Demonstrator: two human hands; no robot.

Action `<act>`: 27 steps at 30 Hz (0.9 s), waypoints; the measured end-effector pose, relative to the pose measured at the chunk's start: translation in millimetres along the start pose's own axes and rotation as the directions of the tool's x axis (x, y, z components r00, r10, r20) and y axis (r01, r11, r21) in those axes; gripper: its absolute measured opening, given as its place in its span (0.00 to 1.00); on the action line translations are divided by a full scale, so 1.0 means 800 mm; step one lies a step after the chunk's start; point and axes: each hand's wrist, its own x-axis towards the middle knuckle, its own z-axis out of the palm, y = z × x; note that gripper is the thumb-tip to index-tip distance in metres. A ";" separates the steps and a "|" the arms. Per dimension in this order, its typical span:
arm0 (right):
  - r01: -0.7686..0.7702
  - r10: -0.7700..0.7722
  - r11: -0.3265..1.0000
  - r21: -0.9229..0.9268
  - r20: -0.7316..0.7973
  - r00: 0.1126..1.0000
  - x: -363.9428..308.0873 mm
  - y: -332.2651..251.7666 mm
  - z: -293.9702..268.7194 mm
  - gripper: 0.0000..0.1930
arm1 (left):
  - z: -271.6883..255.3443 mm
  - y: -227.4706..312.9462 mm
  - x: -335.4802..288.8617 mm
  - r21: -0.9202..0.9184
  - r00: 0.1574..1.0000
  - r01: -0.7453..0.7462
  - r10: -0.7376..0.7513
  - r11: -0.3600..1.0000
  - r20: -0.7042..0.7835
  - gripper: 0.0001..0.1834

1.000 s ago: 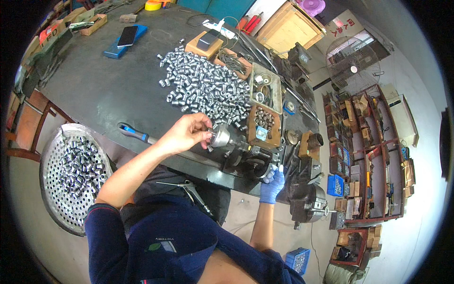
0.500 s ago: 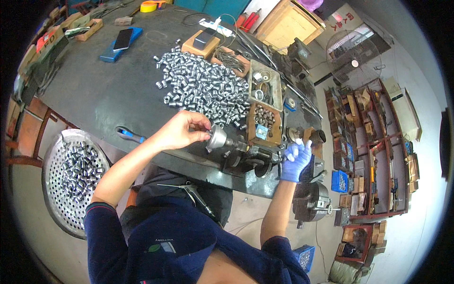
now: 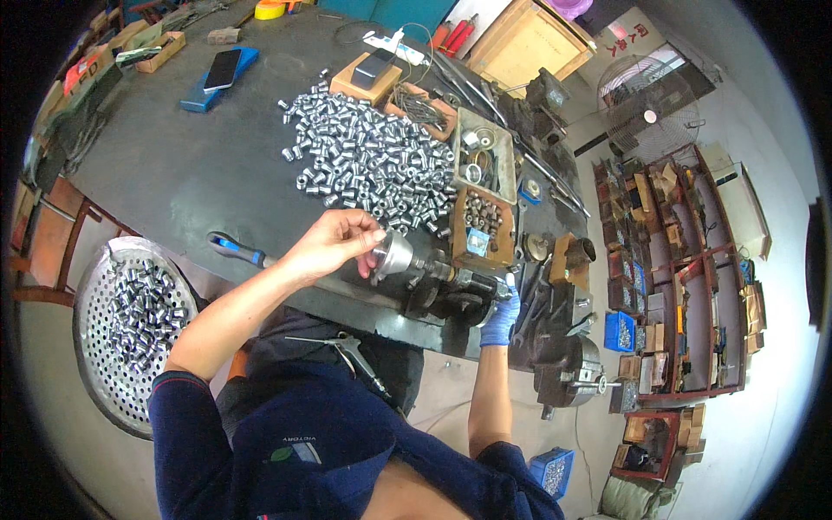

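At the bench's near edge, a horizontal spindle fixture (image 3: 464,282) carries a silvery cone-shaped chuck (image 3: 397,256) on its left end. My bare left hand (image 3: 340,243) is at the chuck's open face, thumb and fingers pinched together; whatever they hold there is hidden. My right hand (image 3: 500,319), in a blue glove, is closed round the fixture's right end, with the gripped part mostly covered. Beyond the left hand lies a wide heap of short shiny metal sleeves (image 3: 373,156). A screwdriver (image 3: 238,250) with a blue and black handle lies by my left forearm.
A perforated metal pan (image 3: 95,347) with more sleeves stands at lower left. Behind the fixture are a box of small parts (image 3: 485,227) and a tray of rings (image 3: 485,156). A vise (image 3: 568,368) stands right. An air gun (image 3: 354,351) lies near my lap.
My right hand has moved left and closed onto the fixture's right end; before, it was farther right with fingers raised. My left hand has shifted slightly at the chuck's face.
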 end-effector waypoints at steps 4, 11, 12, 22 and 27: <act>-0.009 0.007 0.998 0.058 0.033 0.999 0.010 -0.001 -0.007 0.10 | 0.017 -0.002 -0.002 0.143 0.991 0.060 -0.042 0.988 -0.128 0.10; -0.125 0.071 0.982 0.142 0.335 0.940 0.054 -0.054 0.026 0.25 | 0.029 -0.022 -0.003 0.136 0.957 -0.115 0.146 0.984 -0.250 0.09; -0.145 0.077 0.979 0.145 0.396 0.915 0.052 -0.055 0.030 0.24 | 0.028 -0.024 -0.003 0.132 0.952 -0.138 0.168 0.982 -0.256 0.09; 0.092 -0.064 0.983 0.156 -0.180 0.982 -0.044 -0.003 0.043 0.16 | 0.034 -0.033 -0.002 0.220 0.916 -0.241 0.296 0.945 -0.272 0.07; 0.017 -0.072 0.953 0.301 0.172 0.983 -0.097 -0.033 -0.019 0.22 | 0.037 -0.034 -0.003 0.186 0.903 -0.283 0.326 0.941 -0.278 0.06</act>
